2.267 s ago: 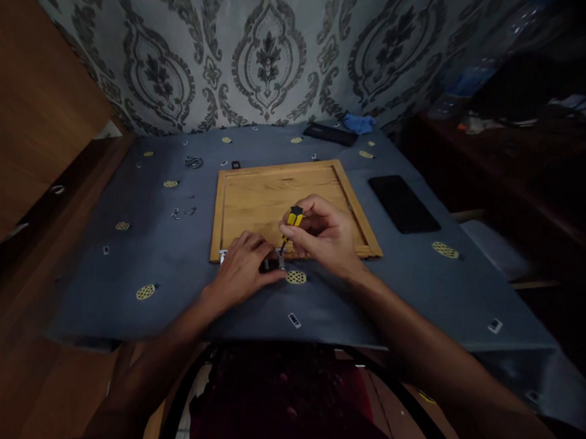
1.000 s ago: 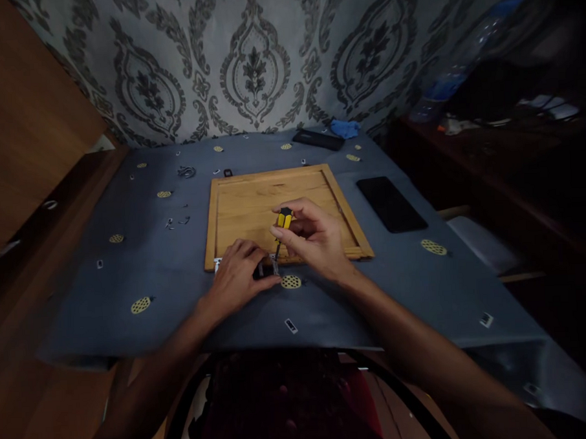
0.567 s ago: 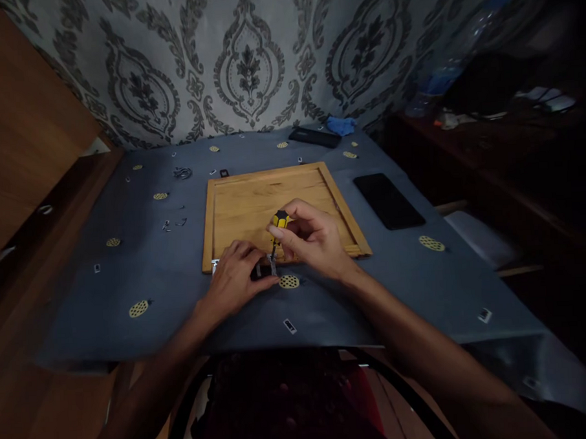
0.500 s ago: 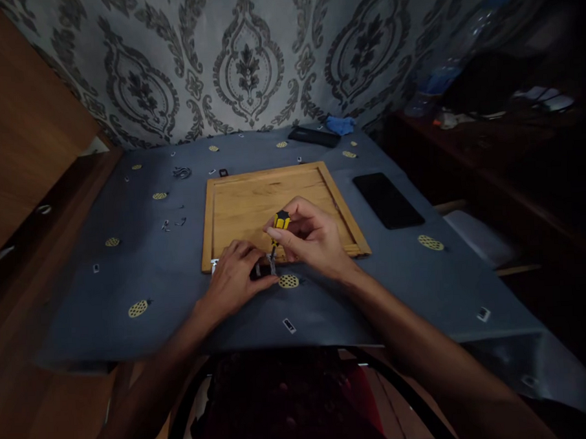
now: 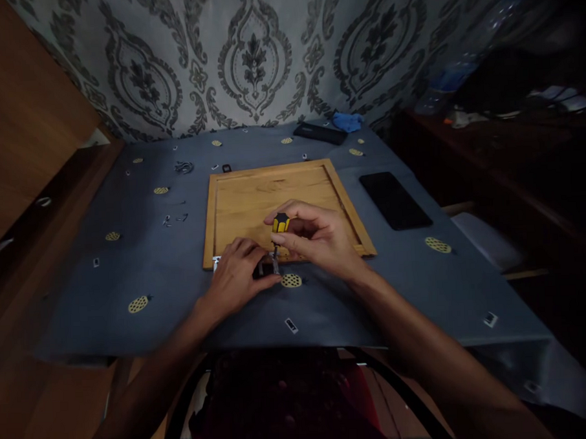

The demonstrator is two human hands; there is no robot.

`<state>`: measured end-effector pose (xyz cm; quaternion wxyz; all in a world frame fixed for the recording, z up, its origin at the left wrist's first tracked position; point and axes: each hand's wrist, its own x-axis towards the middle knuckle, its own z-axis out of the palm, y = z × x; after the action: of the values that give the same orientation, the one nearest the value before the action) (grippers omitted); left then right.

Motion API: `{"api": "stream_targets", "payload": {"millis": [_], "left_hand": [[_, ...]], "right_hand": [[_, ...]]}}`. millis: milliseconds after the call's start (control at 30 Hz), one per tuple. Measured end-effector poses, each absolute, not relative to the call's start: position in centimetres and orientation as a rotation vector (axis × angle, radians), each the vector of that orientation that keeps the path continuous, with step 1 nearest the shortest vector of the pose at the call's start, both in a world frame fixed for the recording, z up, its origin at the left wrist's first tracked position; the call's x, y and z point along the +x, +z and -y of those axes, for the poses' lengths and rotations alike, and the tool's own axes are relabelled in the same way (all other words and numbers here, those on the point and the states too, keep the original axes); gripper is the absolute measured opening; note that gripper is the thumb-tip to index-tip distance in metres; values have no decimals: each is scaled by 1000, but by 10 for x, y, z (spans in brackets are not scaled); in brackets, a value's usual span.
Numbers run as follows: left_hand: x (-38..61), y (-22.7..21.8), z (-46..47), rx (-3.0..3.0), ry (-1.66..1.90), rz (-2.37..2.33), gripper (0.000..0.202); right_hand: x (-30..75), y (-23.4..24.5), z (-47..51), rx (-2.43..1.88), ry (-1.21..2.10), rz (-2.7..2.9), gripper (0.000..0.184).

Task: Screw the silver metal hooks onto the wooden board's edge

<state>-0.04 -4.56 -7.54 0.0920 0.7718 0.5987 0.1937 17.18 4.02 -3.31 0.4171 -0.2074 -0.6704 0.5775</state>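
Screwdriver [image 5: 281,222], one, yellow and black handle, standing nearly upright over the near edge of the panel; shaft running down to the metal fitting, exact contact of the tip too small to tell.
Right hand [image 5: 318,238]: thumb and fingers clamped on the screwdriver's handle.
Left hand [image 5: 239,267]: laid over the panel's near edge, left of the screwdriver; thumb and forefinger apart, with the metal fitting [image 5: 275,264] and a dark gap between them. Cannot tell whether the fingers grip it.
Wooden panel [image 5: 267,195], one, with raised border, lying flat on the desk [image 5: 336,318] beneath both hands.
Bright metal piece [image 5: 216,263], at the panel's near left corner, partly hidden by the left hand.
Desk cover: grey-blue, with pineapple prints [image 5: 438,245].
Left of the panel: small metal parts [image 5: 167,221], loose; beyond these, a tangled coil [image 5: 184,167].
Behind the panel: small dark frame [image 5: 226,168], just beside its far edge; farther back, a black case [image 5: 319,133] with a crumpled blue cloth [image 5: 347,121] beside it.
Right of the panel: black smartphone [image 5: 394,201], flat, apart from it.
Backdrop: patterned curtain [image 5: 254,59], grey.
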Motion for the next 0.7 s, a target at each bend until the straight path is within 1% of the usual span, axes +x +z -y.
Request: {"api": "stream_targets", "payload": {"millis": [100,167,333,467,600,700], "left_hand": [[-1,-76,45,2297,570,-1762,37],[-1,-75,45,2295,574,-1753,36],[-1,-73,44,2296,548,-1765,35],[-1,-73,46,2304,561,-1756,37],[-1,-74,47,2300,574,-1745,38],[0,-74,46,2305,568,-1764,38]], "right_hand": [[171,-31,-40,-542,1470,1618,39],[173,-28,-39,-523,1522,1623,40],[180,-23,-41,-458,1558,1768,31],[180,-27,-42,-428,1525,1758,24],[176,-31,-39,-485,1513,1663,32],[173,-30,-36,-499,1437,1578,35]]}}
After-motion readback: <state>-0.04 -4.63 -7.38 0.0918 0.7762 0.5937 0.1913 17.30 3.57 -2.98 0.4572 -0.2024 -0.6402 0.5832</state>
